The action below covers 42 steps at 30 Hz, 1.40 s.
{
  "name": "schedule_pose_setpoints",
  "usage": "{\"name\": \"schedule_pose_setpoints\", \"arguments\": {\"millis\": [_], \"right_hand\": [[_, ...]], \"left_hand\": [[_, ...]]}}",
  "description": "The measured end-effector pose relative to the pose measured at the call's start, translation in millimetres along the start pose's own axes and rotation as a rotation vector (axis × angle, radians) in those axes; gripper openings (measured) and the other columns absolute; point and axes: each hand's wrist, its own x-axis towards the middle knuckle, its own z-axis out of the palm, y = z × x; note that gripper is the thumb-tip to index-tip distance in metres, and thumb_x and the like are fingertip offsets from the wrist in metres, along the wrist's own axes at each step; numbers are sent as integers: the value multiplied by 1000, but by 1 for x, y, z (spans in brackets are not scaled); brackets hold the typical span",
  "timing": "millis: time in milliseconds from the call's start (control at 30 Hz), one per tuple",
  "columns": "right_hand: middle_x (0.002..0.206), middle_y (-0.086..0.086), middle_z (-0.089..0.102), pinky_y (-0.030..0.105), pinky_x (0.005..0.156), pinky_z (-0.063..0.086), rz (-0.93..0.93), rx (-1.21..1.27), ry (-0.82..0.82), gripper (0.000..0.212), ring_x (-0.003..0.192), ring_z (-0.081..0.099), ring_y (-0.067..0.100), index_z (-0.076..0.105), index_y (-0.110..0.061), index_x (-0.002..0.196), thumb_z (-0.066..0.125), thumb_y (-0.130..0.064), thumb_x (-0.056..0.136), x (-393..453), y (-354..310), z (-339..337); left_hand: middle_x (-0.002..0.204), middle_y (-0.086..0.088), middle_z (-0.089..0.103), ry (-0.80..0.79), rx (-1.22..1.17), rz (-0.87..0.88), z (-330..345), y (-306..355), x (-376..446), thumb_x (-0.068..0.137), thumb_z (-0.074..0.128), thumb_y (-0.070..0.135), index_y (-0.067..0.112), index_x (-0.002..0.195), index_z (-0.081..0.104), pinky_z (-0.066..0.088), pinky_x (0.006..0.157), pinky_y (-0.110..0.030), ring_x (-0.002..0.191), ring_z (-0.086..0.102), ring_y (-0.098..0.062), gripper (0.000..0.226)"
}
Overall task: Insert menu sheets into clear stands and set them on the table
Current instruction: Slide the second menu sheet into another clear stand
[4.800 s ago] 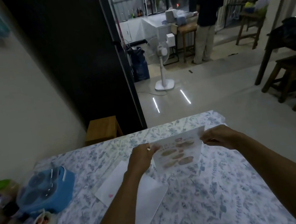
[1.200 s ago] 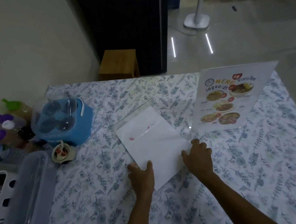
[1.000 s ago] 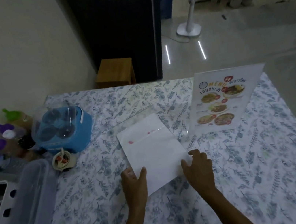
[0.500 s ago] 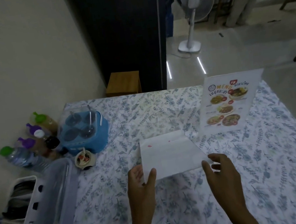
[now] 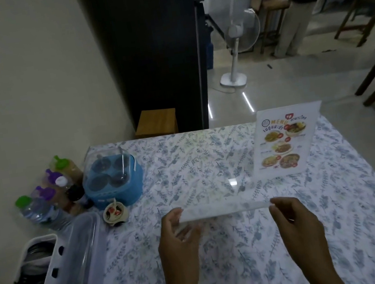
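Observation:
A menu sheet inside a clear stand (image 5: 286,141) stands upright on the floral tablecloth (image 5: 208,158) at the far right of the table. Both hands hold a second sheet (image 5: 223,208) lifted off the table near its middle; it is nearly edge-on to me and looks white and blurred. My left hand (image 5: 179,230) grips its left end and my right hand (image 5: 292,216) pinches its right end. A clear stand (image 5: 213,188) lies flat on the cloth just behind the sheet, faint and hard to make out.
A blue condiment caddy (image 5: 112,177), a small sauce dish (image 5: 115,213), several bottles (image 5: 51,198) and a lidded plastic box (image 5: 78,262) crowd the table's left side. A wooden stool (image 5: 155,122), a standing fan (image 5: 235,44) and a person (image 5: 296,16) are beyond the table.
The filled stand was set down at the far right. My hands then slid to the white sheet lying flat and have lifted it off the cloth, tipping it nearly edge-on.

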Motion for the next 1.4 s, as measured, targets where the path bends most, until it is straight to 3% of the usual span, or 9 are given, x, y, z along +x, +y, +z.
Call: {"name": "schedule_pose_setpoints", "arguments": {"millis": [167,267,400,533,700,833,1000,1267,1400], "right_hand": [[91,-16,68,11,70,43,-152,-73,10,10,84,62,-5,67,-30,103,64,-29,93,37,-14,2],[90,-15,69,12,70,48,-263,-97,3,9,83,64,-5,68,-28,101,63,-29,94,70,-22,8],[92,-9,70,9,65,48,-367,-104,-53,9,83,64,-5,65,-25,99,59,-29,96,117,-36,20],[91,-11,69,9,64,45,-422,-164,-83,7,81,64,-2,63,-28,94,57,-28,97,155,-46,32],[93,-3,70,16,62,46,-429,-187,-123,9,84,67,12,64,-21,95,57,-25,97,186,-55,43],[101,4,73,34,71,59,-419,-195,-127,12,84,70,15,63,-24,97,54,-32,98,197,-51,49],[102,5,73,25,63,53,-443,-204,-98,14,82,70,16,63,-21,99,53,-30,99,203,-51,56],[100,5,74,29,61,54,-470,-334,-29,15,77,65,14,63,-19,105,52,-27,99,206,-58,63],[99,6,75,33,63,57,-483,-443,-46,19,76,68,19,63,-18,109,51,-28,99,205,-66,58]], "left_hand": [[110,16,71,60,44,86,4,11,28,90,73,17,31,108,67,51,75,-11,99,66,5,23],[100,17,73,92,148,142,11,20,53,91,72,29,32,103,72,48,69,-7,91,66,9,12],[97,16,74,109,247,213,21,31,93,95,67,29,26,105,72,47,66,-4,90,66,5,12],[95,13,73,110,337,243,31,38,131,97,63,31,24,105,71,48,66,-13,89,67,-4,13],[98,5,75,112,393,253,37,37,163,97,62,32,21,107,71,56,74,-29,90,69,-12,17],[99,4,74,102,428,283,38,38,171,98,61,33,16,110,71,51,69,-19,89,68,-12,23],[97,3,74,88,447,305,38,38,178,97,62,29,17,106,70,57,74,-32,88,69,-14,16],[107,-4,73,5,477,290,40,43,187,99,59,22,13,112,65,51,73,-26,91,68,-17,17],[106,-5,72,-100,530,291,30,45,194,97,61,25,16,114,58,57,78,-36,93,69,-22,19]]}}
